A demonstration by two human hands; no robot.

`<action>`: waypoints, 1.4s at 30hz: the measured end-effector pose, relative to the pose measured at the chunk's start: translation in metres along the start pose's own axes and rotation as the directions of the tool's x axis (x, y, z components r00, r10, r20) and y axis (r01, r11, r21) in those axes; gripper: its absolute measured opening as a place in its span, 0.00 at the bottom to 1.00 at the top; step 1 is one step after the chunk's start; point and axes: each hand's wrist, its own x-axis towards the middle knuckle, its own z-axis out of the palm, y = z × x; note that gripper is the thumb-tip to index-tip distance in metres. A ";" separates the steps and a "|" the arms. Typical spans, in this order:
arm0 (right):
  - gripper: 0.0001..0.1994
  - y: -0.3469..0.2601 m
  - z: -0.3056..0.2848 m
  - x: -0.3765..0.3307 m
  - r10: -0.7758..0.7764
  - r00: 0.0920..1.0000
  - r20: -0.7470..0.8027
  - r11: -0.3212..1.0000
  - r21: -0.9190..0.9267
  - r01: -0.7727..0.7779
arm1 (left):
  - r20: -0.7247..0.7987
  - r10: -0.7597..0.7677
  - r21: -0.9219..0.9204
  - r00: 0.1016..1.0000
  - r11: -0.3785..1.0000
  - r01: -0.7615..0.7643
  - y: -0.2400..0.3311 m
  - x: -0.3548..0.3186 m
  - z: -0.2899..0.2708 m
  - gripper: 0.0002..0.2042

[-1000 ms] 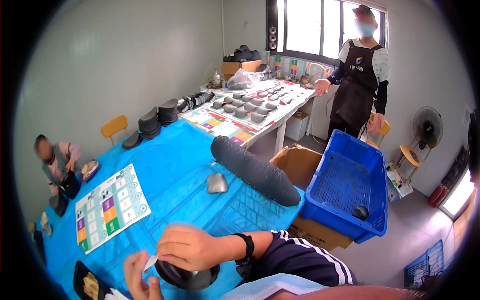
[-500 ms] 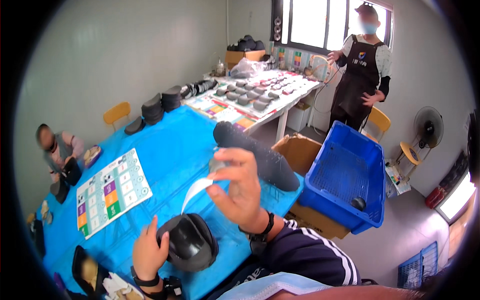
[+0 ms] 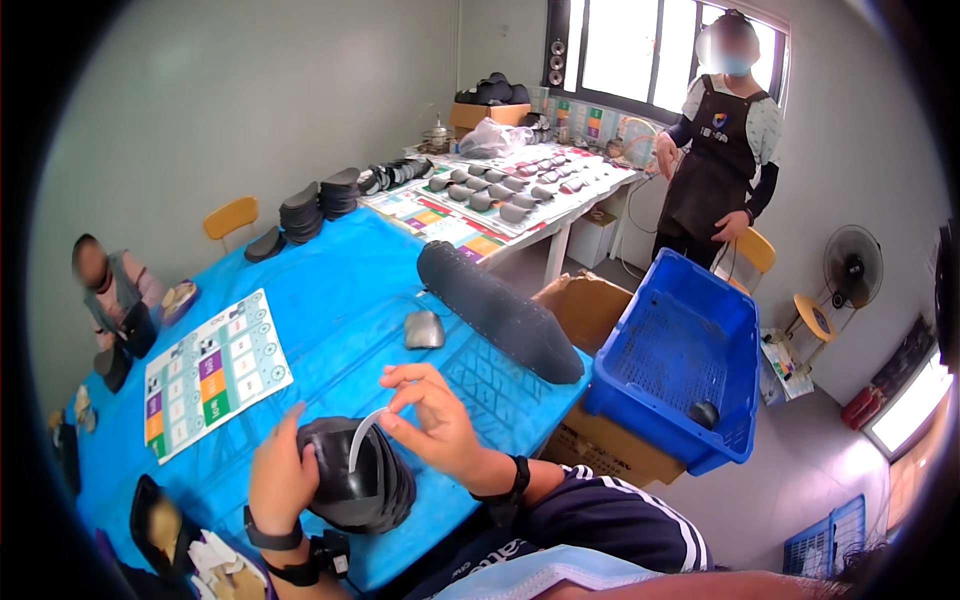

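Printed sheet: coloured card sheet (image 3: pixel 250 340), up and left of the left fingers, flat on the blue table cover (image 3: pixel 335 285).
Black tray: the tray (image 3: pixel 146 490) sits left of the left wrist, pale pieces in it; white scraps (image 3: pixel 215 556) just beside, nearer the wearer.
Left hand: left hand (image 3: pixel 281 472) at the left side of the stack, thumb by the rim, other fingers pointing up and blurred; from here I can't tell if it grips.
Black stack: cupped black pads (image 3: pixel 390 492), between the two hands, glossy hollow facing up. I'd guess light, springy, smooth inside, maybe sliding layer on layer; hold by the outer rim.
White strip: narrow strip (image 3: pixel 358 438), hanging in a curve from the right fingertips, lower end over the glossy hollow; contact there unclear to me. Looks very light, limp, easy to crease or tear; pinch near an end, no hard tugging.
Metallic piece: grey curved piece (image 3: pixel 424 330), just beyond the right fingers, apart from them.
Right hand: right hand (image 3: pixel 437 427), thumb and finger pinched narrow on the strip's upper end.
Cushion: long black roll (image 3: pixel 500 312), beyond the right fingers and rightward.
Crate: blue crate (image 3: pixel 660 325), well right of the right fingers, a dark rounded piece (image 3: pixel 704 414) inside.
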 end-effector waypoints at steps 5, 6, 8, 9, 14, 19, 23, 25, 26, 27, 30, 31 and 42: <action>0.06 -0.005 0.018 -0.003 0.024 1.000 -0.009 0.972 0.235 -0.022 | -0.328 0.046 -0.045 0.944 0.997 -0.065 0.036 -0.025 0.004 0.21; 0.06 -0.007 0.020 -0.002 0.011 0.998 0.060 0.966 0.258 -0.026 | -0.450 0.032 -0.021 0.892 0.999 -0.047 0.039 -0.032 0.010 0.21; 0.05 -0.008 0.027 -0.006 0.017 0.996 0.089 0.971 0.238 -0.038 | -0.603 0.061 0.063 0.795 0.998 -0.029 0.034 -0.042 0.024 0.21; 0.05 -0.005 0.031 -0.007 0.012 0.993 0.121 0.975 0.219 -0.039 | -0.605 0.055 0.060 0.795 0.998 -0.024 0.030 -0.046 0.031 0.21; 0.07 -0.001 0.034 -0.019 -0.096 0.988 0.119 0.994 0.053 0.090 | -0.666 -0.054 -0.063 0.744 0.998 0.016 0.016 -0.064 0.060 0.20; 0.07 -0.009 0.034 -0.022 -0.200 0.973 0.119 0.980 0.043 0.196 | -0.733 0.145 0.153 0.665 0.987 -0.046 0.019 -0.072 0.058 0.19; 0.07 -0.008 0.036 -0.021 -0.157 0.971 0.180 0.987 0.012 0.158 | -0.677 0.029 0.039 0.735 0.999 -0.004 0.025 -0.072 0.057 0.22; 0.06 -0.003 0.038 -0.022 -0.135 0.978 0.157 0.990 0.056 0.127 | -0.672 -0.027 -0.066 0.740 0.998 -0.023 0.022 -0.071 0.060 0.26; 0.06 -0.002 0.037 -0.022 -0.143 0.977 0.156 0.989 0.056 0.136 | -0.694 -0.034 -0.128 0.719 0.989 -0.077 0.021 -0.069 0.062 0.26; 0.06 -0.003 0.038 -0.023 -0.140 0.978 0.153 0.990 0.054 0.133 | -0.710 -0.043 -0.189 0.703 0.973 -0.132 0.020 -0.070 0.064 0.27; 0.06 -0.004 0.038 -0.022 -0.138 0.979 0.149 0.988 0.085 0.127 | -0.742 -0.078 -0.308 0.666 0.922 -0.236 0.016 -0.070 0.070 0.29; 0.06 -0.005 0.038 -0.021 -0.141 0.980 0.143 0.986 0.107 0.127 | -0.757 -0.088 -0.350 0.647 0.891 -0.288 0.016 -0.070 0.071 0.30; 0.09 -0.001 0.038 -0.012 -0.162 0.959 0.234 0.984 0.110 0.139 | -0.795 -0.265 -0.479 0.545 0.826 -0.298 0.008 -0.073 0.082 0.13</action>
